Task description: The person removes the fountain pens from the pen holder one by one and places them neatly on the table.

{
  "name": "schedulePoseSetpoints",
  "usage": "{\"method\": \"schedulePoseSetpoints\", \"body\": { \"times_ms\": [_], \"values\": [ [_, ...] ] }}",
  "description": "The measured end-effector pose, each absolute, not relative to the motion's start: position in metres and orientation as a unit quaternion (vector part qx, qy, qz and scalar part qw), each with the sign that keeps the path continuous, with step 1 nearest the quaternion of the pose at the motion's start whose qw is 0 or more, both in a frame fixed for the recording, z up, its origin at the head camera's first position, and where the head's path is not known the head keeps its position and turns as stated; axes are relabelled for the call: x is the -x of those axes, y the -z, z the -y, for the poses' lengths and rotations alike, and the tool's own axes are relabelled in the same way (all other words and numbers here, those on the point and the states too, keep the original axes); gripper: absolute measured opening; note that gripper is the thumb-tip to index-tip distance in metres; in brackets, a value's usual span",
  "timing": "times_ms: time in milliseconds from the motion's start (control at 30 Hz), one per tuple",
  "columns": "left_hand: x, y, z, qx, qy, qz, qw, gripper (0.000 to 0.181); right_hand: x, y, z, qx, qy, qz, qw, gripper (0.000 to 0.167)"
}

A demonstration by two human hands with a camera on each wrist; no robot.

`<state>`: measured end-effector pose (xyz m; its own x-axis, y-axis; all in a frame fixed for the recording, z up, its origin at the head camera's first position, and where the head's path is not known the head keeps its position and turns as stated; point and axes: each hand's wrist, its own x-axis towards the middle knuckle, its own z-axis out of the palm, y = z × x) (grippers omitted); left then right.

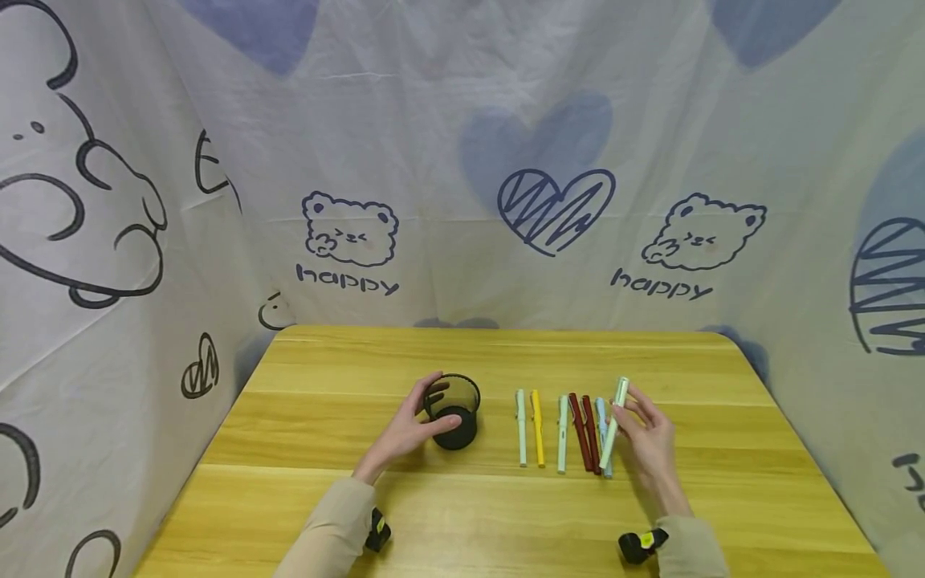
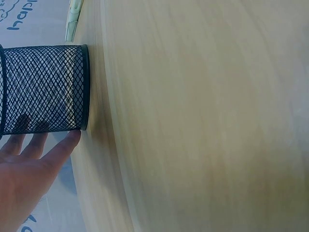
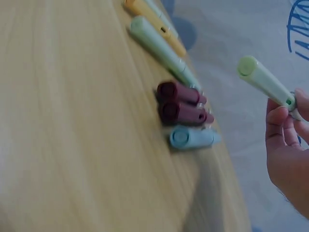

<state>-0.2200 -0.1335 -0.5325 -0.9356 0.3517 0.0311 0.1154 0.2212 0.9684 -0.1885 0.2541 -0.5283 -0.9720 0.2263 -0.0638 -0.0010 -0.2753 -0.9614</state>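
A black mesh pen holder [image 1: 456,435] stands upright on the table, left of a row of pens. My left hand [image 1: 405,432] holds it from the left side, thumb in front and fingers behind; the left wrist view shows fingertips against the mesh [image 2: 46,92]. With my right hand [image 1: 656,449] I pinch a pale green pen [image 3: 265,82] between thumb and fingers, raised above the table. Beneath it lies a light blue pen [image 3: 193,138], partly hidden in the head view. Two dark red pens [image 1: 580,433] lie just left of that.
Further left in the row lie a light green pen [image 1: 562,433], a yellow pen [image 1: 538,429] and another pale green pen [image 1: 522,429]. The wooden table [image 1: 462,514] meets a printed cloth backdrop [image 1: 448,160] along its far edge.
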Motion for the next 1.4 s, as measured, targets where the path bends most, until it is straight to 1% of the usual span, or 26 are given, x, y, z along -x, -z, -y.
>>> {"method": "schedulePoseSetpoints", "body": {
  "times_ms": [67,267,467,833,1000,1167,1400],
  "values": [
    [0.220,0.533,0.133,-0.151,-0.606,-0.775,0.098,0.083,0.189,0.530,-0.259,0.094,-0.777,0.619,0.059,0.060],
    [0.220,0.533,0.133,-0.153,-0.608,-0.774,0.094,0.082,0.195,0.534,-0.268,0.126,-0.705,0.697,0.036,0.059],
    [0.220,0.532,0.133,-0.152,-0.608,-0.774,0.096,0.082,0.201,0.541,-0.275,0.149,-0.678,0.720,0.007,0.058],
    [0.221,0.533,0.133,-0.151,-0.607,-0.774,0.095,0.082,0.209,0.552,-0.282,0.128,-0.633,0.764,0.006,0.052],
    [0.220,0.533,0.133,-0.152,-0.607,-0.775,0.093,0.082,0.210,0.553,-0.285,0.112,-0.567,0.816,-0.002,0.047],
    [0.220,0.533,0.133,-0.153,-0.607,-0.774,0.094,0.082,0.213,0.558,-0.288,0.091,-0.495,0.864,0.004,0.041],
    [0.220,0.534,0.133,-0.154,-0.605,-0.776,0.092,0.082,0.214,0.558,-0.286,0.067,-0.427,0.902,0.017,0.042]
  ]
}}
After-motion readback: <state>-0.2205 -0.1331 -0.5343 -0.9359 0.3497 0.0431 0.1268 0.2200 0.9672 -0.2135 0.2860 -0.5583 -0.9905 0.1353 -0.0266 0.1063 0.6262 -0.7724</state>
